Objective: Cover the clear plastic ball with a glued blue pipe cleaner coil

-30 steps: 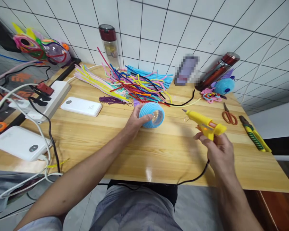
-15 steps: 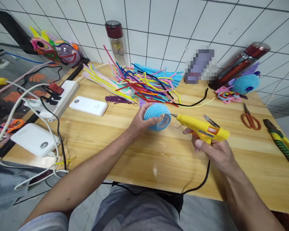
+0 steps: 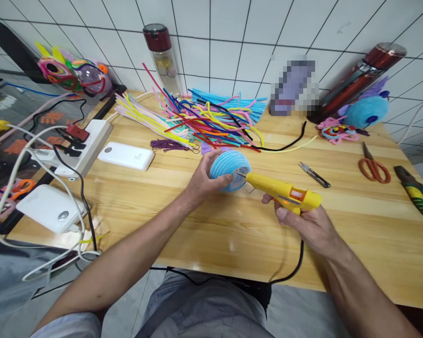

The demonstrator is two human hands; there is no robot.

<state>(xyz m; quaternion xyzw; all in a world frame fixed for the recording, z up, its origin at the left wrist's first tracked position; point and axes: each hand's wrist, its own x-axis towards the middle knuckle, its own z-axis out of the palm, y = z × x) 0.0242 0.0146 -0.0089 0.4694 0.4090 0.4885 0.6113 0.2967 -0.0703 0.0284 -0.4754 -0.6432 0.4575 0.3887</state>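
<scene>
My left hand (image 3: pixel 203 180) is wrapped round a ball (image 3: pixel 230 167) covered in light blue pipe cleaner, with a clear patch facing right, held just above the wooden table (image 3: pixel 183 220). My right hand (image 3: pixel 305 225) grips a yellow glue gun (image 3: pixel 284 191). Its nozzle touches the ball's right side at the clear patch. The gun's black cord (image 3: pixel 296 267) hangs over the table's front edge.
A heap of coloured pipe cleaners (image 3: pixel 200 119) lies behind the ball. Snips (image 3: pixel 313 174), orange scissors (image 3: pixel 373 165) and a yellow-green knife (image 3: pixel 418 192) lie to the right. Two power banks (image 3: pixel 126 156) (image 3: pixel 47 208) and a power strip (image 3: pixel 81 145) sit left. A bottle (image 3: pixel 161 54) stands by the wall.
My right hand has swung the glue gun leftward from clear of the ball until its nozzle meets the ball. The left hand has kept hold of the ball.
</scene>
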